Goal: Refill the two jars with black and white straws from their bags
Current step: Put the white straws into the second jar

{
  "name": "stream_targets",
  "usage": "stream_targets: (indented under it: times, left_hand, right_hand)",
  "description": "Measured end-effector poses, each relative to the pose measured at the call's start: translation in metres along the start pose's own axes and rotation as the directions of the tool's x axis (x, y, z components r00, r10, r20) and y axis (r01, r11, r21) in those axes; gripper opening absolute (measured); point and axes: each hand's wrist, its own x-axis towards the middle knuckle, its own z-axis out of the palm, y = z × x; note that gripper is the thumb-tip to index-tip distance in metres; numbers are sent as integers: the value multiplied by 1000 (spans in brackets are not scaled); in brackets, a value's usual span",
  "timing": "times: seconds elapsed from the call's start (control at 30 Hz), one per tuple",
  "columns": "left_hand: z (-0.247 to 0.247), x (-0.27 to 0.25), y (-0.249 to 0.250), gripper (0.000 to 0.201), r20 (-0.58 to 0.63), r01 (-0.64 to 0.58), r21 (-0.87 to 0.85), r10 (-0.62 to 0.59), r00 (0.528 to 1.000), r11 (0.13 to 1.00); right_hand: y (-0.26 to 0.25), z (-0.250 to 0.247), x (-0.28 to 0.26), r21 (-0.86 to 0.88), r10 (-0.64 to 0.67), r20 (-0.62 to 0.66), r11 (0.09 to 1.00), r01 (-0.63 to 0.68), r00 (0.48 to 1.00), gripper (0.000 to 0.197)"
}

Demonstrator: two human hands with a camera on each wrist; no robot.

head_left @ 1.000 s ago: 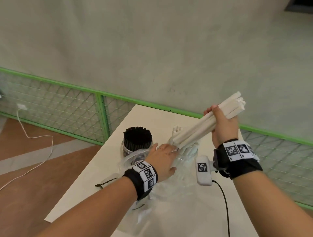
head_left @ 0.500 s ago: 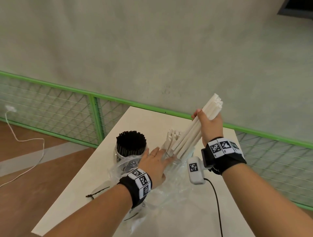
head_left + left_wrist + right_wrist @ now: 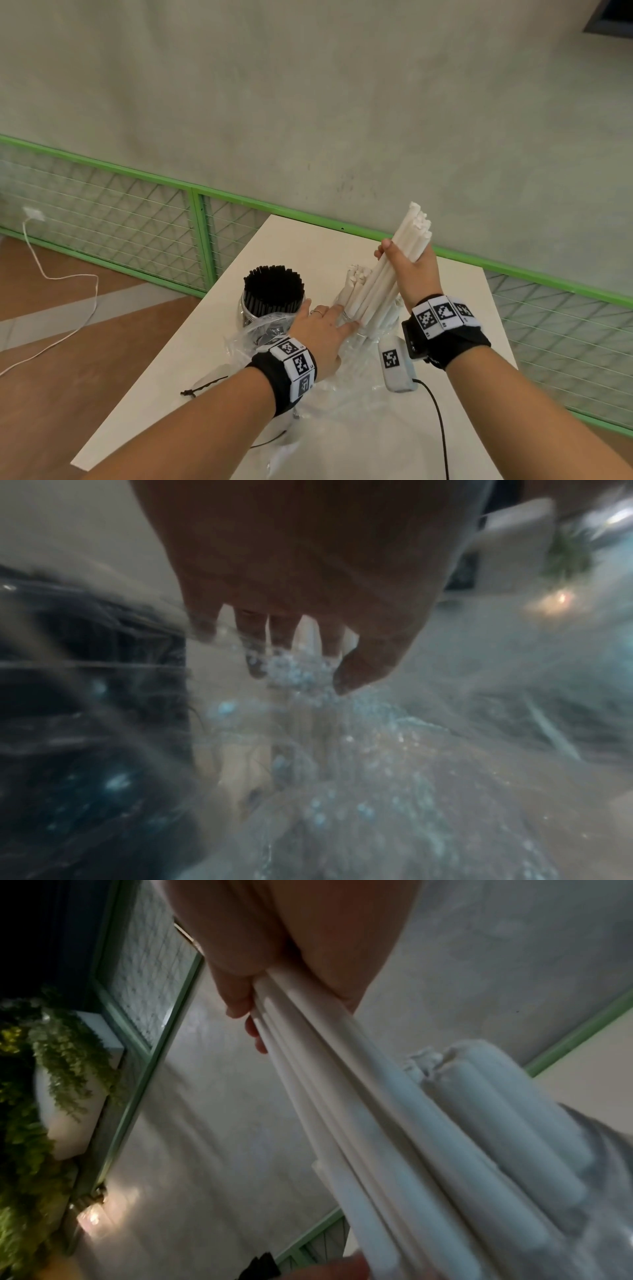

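My right hand (image 3: 406, 270) grips a bundle of white straws (image 3: 394, 267), steeply tilted, top end up and to the right. Its lower end reaches the mouth of the clear jar (image 3: 394, 308) that holds other white straws (image 3: 356, 275). In the right wrist view the bundle (image 3: 359, 1096) runs down beside those straws (image 3: 507, 1123). My left hand (image 3: 323, 327) lies with straight fingers against the jar's near left side, index tip by the bundle's lower end. The second jar (image 3: 246, 308), left of it, is packed with black straws (image 3: 274, 284). Crumpled clear bags (image 3: 346, 383) lie under my left hand (image 3: 294, 642).
The jars stand on a white table (image 3: 308, 240), whose left edge runs diagonally toward me. A green wire-mesh fence (image 3: 198, 236) and a grey wall stand behind it. A thin black tie (image 3: 202, 389) lies near the left edge. A white cable (image 3: 68, 284) trails on the floor.
My right hand has swung the white bundle from a shallow slant to nearly upright and brought its lower end down to the jar's mouth. My left hand has stayed at the jar.
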Motion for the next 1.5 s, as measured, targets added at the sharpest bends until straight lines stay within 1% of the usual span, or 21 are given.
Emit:
stream_targets:
  times: [0.13, 0.27, 0.43, 0.5, 0.63, 0.7, 0.77, 0.8, 0.87, 0.93, 0.97, 1.0, 1.03, 1.07, 1.1, 1.17, 1.23, 1.3, 1.33, 1.4, 1.5]
  left_hand:
    - [0, 0, 1, 69, 6, -4, 8, 4, 1000, 1000]
    - [-1, 1, 1, 69, 5, 1, 5, -1, 1000, 1000]
    - [-1, 0, 2, 70, 17, 1, -8, -1, 1000, 1000]
    - [-1, 1, 2, 70, 22, 1, -14, -1, 1000, 1000]
    - [-1, 2, 2, 69, 31, -3, -20, 3, 1000, 1000]
    - [0, 1, 2, 70, 43, -8, -21, 9, 999, 1000]
    - [1, 1, 0, 70, 67, -21, -36, 23, 998, 999]
    - [1, 2, -2, 69, 77, -24, -55, 29, 997, 998]
    - [-2, 5, -7, 65, 72, -33, -129, 42, 996, 991]
    - [-8, 8, -10, 63, 1, -24, -309, 25, 1000, 951]
    - [-11, 11, -10, 66, -38, 7, -456, -27, 999, 890]
    - [-14, 15, -11, 71, -48, 58, -596, -107, 993, 801]
    - [-17, 19, -12, 76, -28, 119, -693, -191, 981, 712]
    - [-19, 24, -13, 82, 17, 184, -741, -256, 966, 646]
    - [-21, 29, -14, 85, 67, 241, -749, -291, 954, 618]
    - [-22, 39, -14, 88, 159, 315, -714, -293, 943, 625]
    - [-23, 47, -11, 86, 201, 326, -703, -264, 943, 632]
    - [-23, 54, -6, 74, 178, 275, -731, -214, 960, 625]
    - [-23, 56, -4, 68, 154, 247, -741, -200, 968, 625]
    - [-21, 58, -2, 62, 112, 223, -760, -215, 970, 610]
    - [-19, 55, -4, 63, 29, 204, -754, -279, 960, 624]
  right_hand:
    - [2, -3, -6, -12, 17, -26, 1000, -17, 1000, 24]
    - [-1, 4, -14, -5, -19, -18, 1000, 19, 1000, 22]
    - [3, 9, -22, 58, -27, -131, 998, 35, 991, 24]
    - [3, 10, -22, 84, -29, -146, 996, 41, 989, 24]
    - [8, 12, -15, -1, -4, -63, 1000, 4, 998, 22]
    - [18, 12, -16, -101, 33, 12, 994, -32, 999, 17]
    - [23, 11, -21, -206, 69, 57, 977, -56, 996, 19]
    - [23, 9, -23, -229, 62, 68, 972, -45, 996, 24]
    - [23, 1, -25, -264, -37, 62, 963, 53, 997, 47]
    - [25, -13, -27, -292, -104, 18, 951, 104, 994, 74]
    - [29, -19, -30, -275, -73, -3, 959, 69, 997, 85]
    - [34, -25, -32, -250, -10, -12, 968, 7, 1000, 95]
    - [40, -29, -35, -232, 69, -1, 970, -68, 998, 105]
    - [46, -32, -37, -232, 145, 30, 963, -134, 989, 113]
    - [52, -34, -38, -249, 211, 71, 950, -188, 975, 119]
    - [61, -33, -39, -305, 315, 160, 917, -257, 935, 124]
    - [69, -28, -36, -325, 358, 220, 904, -277, 908, 114]
    - [73, -22, -34, -303, 312, 240, 924, -234, 919, 89]
    - [73, -19, -34, -295, 273, 233, 934, -200, 933, 81]
    - [73, -15, -35, -264, 193, 216, 955, -132, 957, 74]
    - [71, -13, -40, -197, 86, 208, 979, -45, 974, 74]
